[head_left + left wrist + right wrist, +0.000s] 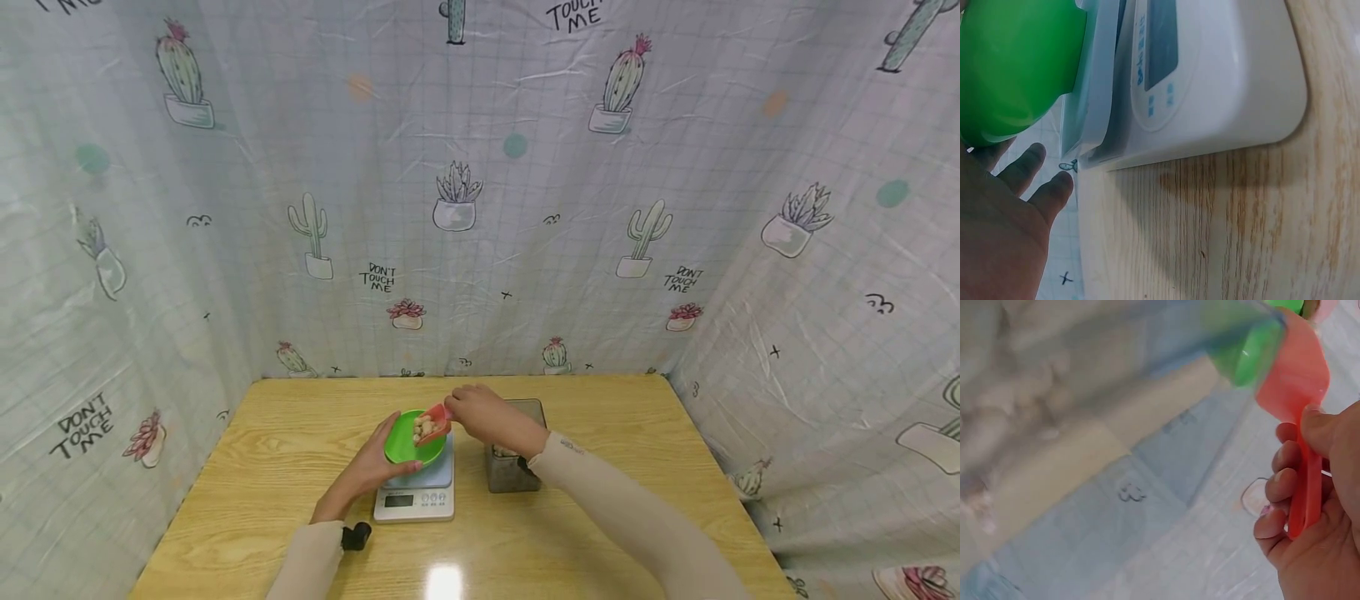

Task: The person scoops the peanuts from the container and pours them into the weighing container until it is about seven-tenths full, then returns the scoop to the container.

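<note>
A green bowl [398,443] sits on the platform of a white kitchen scale [415,510]. My left hand [372,461] holds the bowl from the left, thumb at the near rim and forefinger at the far side. In the left wrist view, the other fingers [1025,169] spread loosely beside the bowl's underside. My right hand [486,414] grips the handle of a red scoop [1300,369] filled with pale beige lumps [425,429]. The scoop is tilted, its mouth over the bowl. A clear rectangular container [513,477] with similar lumps stands under my right wrist.
Both scale and container stand on a wood-grain table [600,475]. Behind it and along both sides hangs a cactus-print curtain [480,250]. The container's walls rise close to my right forearm, just right of the scale.
</note>
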A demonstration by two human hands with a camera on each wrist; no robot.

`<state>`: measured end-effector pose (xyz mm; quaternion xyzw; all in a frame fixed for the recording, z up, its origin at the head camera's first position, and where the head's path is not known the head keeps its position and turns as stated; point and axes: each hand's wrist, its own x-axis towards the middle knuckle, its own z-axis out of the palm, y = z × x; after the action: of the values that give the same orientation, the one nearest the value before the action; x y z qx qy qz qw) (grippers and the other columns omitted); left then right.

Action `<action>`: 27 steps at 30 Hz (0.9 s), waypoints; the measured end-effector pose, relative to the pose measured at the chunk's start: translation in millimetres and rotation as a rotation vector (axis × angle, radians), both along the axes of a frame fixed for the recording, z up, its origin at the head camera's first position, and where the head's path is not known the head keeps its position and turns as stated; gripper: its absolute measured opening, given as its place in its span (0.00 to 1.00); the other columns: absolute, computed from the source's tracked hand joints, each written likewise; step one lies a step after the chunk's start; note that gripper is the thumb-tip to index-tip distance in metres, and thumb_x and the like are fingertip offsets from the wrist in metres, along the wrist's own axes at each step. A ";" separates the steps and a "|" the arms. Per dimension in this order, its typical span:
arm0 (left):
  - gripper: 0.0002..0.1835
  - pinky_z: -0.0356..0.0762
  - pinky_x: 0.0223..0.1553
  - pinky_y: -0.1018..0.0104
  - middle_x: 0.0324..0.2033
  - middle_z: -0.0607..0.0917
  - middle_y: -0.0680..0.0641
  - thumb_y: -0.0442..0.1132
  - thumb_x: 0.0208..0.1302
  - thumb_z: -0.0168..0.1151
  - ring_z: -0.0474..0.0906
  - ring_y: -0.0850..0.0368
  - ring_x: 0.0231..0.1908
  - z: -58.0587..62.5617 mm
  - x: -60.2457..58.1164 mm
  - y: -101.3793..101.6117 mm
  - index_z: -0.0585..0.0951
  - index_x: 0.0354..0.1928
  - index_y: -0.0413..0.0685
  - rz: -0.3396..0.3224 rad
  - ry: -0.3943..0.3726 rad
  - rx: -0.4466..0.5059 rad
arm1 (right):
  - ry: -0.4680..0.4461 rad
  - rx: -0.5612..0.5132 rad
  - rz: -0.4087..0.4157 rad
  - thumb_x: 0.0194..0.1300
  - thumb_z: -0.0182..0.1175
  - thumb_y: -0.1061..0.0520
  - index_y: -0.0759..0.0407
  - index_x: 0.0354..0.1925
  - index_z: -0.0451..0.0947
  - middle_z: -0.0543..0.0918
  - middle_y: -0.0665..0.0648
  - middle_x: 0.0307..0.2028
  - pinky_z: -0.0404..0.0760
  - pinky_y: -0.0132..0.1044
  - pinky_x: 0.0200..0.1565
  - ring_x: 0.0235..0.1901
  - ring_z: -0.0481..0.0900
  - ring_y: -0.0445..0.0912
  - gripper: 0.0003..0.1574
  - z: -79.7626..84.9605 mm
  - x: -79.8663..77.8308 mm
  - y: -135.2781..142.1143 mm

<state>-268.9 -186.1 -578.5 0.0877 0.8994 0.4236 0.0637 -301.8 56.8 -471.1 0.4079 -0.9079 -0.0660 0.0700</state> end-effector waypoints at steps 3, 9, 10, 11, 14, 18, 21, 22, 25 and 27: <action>0.61 0.58 0.62 0.36 0.72 0.53 0.43 0.64 0.42 0.71 0.56 0.37 0.68 1.1 0.9 -0.5 0.47 0.73 0.55 -0.001 -0.001 0.003 | 0.021 0.078 -0.003 0.71 0.49 0.54 0.48 0.51 0.74 0.80 0.48 0.44 0.76 0.38 0.50 0.45 0.78 0.42 0.13 6.6 -0.1 -5.9; 0.60 0.59 0.62 0.37 0.72 0.53 0.44 0.62 0.42 0.71 0.57 0.38 0.68 2.5 2.6 -1.1 0.47 0.73 0.58 0.002 0.001 0.017 | 0.156 0.228 0.036 0.70 0.51 0.54 0.47 0.54 0.74 0.80 0.48 0.48 0.75 0.39 0.51 0.48 0.78 0.42 0.16 19.1 -0.7 -17.2; 0.60 0.59 0.62 0.37 0.72 0.53 0.44 0.62 0.43 0.71 0.57 0.38 0.68 2.4 2.7 -1.0 0.47 0.73 0.58 0.002 -0.001 0.018 | 0.183 0.252 0.045 0.70 0.51 0.53 0.46 0.54 0.74 0.80 0.47 0.48 0.75 0.39 0.52 0.49 0.78 0.42 0.16 21.2 -0.3 -18.4; 0.59 0.59 0.62 0.38 0.72 0.53 0.44 0.62 0.43 0.71 0.58 0.38 0.68 2.5 2.8 -1.0 0.47 0.73 0.57 0.002 -0.002 0.020 | 0.203 0.268 0.054 0.69 0.52 0.53 0.46 0.54 0.74 0.80 0.47 0.49 0.75 0.38 0.51 0.49 0.78 0.42 0.16 23.3 0.5 -19.3; 0.59 0.59 0.63 0.38 0.72 0.53 0.44 0.62 0.44 0.70 0.56 0.38 0.68 2.1 2.7 -0.8 0.46 0.73 0.57 0.002 -0.008 0.014 | 0.236 0.299 0.066 0.69 0.52 0.52 0.46 0.55 0.73 0.79 0.47 0.50 0.75 0.38 0.51 0.50 0.77 0.42 0.16 29.0 3.0 -21.0; 0.59 0.58 0.63 0.37 0.71 0.53 0.44 0.62 0.44 0.70 0.56 0.38 0.69 1.4 2.0 -0.7 0.46 0.73 0.57 0.004 -0.012 0.017 | 0.244 0.307 0.059 0.69 0.52 0.51 0.46 0.56 0.72 0.79 0.47 0.50 0.75 0.38 0.51 0.50 0.77 0.42 0.17 32.0 4.2 -19.9; 0.59 0.57 0.63 0.37 0.71 0.53 0.44 0.62 0.44 0.70 0.56 0.39 0.69 1.3 1.7 -0.5 0.46 0.73 0.57 0.002 -0.014 0.018 | 0.241 0.296 0.046 0.69 0.52 0.51 0.46 0.56 0.72 0.79 0.48 0.51 0.74 0.38 0.54 0.51 0.77 0.42 0.17 30.4 3.0 -17.1; 0.59 0.58 0.63 0.38 0.71 0.53 0.44 0.62 0.44 0.70 0.56 0.39 0.68 1.4 1.7 -0.4 0.46 0.73 0.56 0.001 -0.012 0.019 | 0.235 0.290 0.040 0.69 0.52 0.51 0.46 0.56 0.71 0.79 0.48 0.50 0.74 0.38 0.55 0.52 0.77 0.42 0.17 29.2 2.3 -15.7; 0.60 0.59 0.63 0.38 0.71 0.54 0.43 0.62 0.44 0.70 0.57 0.39 0.68 2.3 1.8 0.4 0.46 0.73 0.54 -0.006 -0.006 0.012 | 0.236 0.275 0.033 0.70 0.51 0.51 0.47 0.56 0.71 0.79 0.48 0.50 0.73 0.39 0.57 0.52 0.76 0.43 0.17 26.1 1.2 -10.2; 0.60 0.60 0.62 0.38 0.71 0.54 0.42 0.62 0.44 0.70 0.58 0.38 0.67 3.2 2.2 0.6 0.46 0.73 0.53 -0.010 0.000 0.013 | 0.230 0.252 0.029 0.70 0.51 0.51 0.47 0.55 0.71 0.79 0.48 0.48 0.74 0.39 0.56 0.51 0.76 0.43 0.16 24.8 0.7 -6.3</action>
<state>-266.7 -185.5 -575.3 0.0926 0.8962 0.4289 0.0652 -301.1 50.4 -446.3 0.4164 -0.8725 -0.2246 0.1224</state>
